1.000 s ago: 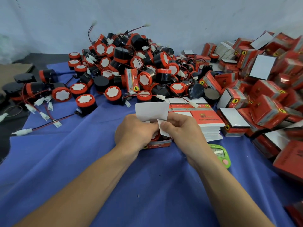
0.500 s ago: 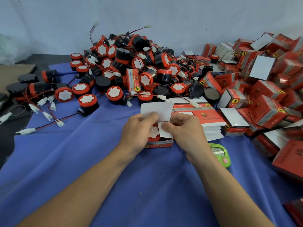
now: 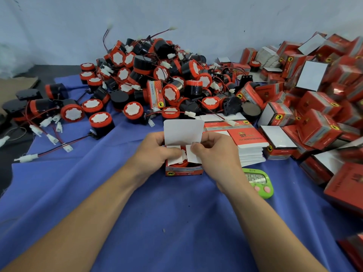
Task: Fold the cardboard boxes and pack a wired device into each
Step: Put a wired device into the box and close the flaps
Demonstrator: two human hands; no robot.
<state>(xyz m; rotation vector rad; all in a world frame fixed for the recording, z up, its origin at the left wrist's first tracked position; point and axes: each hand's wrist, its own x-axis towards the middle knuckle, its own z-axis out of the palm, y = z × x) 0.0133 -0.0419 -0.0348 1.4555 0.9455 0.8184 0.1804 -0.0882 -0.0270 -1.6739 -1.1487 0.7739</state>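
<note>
A small red cardboard box (image 3: 184, 170) stands on the blue cloth (image 3: 176, 222) in the middle, its white lid flap (image 3: 183, 132) raised at the back. A red-and-black round wired device (image 3: 181, 162) sits inside it. My left hand (image 3: 155, 154) grips the box's left side, its thumb pressing the left side flap (image 3: 173, 154) down over the device. My right hand (image 3: 218, 154) holds the right side and pinches the right side flap (image 3: 193, 156) inward.
A heap of red-and-black wired devices (image 3: 157, 75) lies behind the box. A stack of flat unfolded boxes (image 3: 245, 140) sits just right of my hands. Several folded red boxes (image 3: 314, 107) pile up along the right. A green timer (image 3: 257, 181) lies by my right wrist.
Both hands have shifted on the box: the thumbs now press the two side flaps down over the device, which shows more plainly. The lid flap still stands up.
</note>
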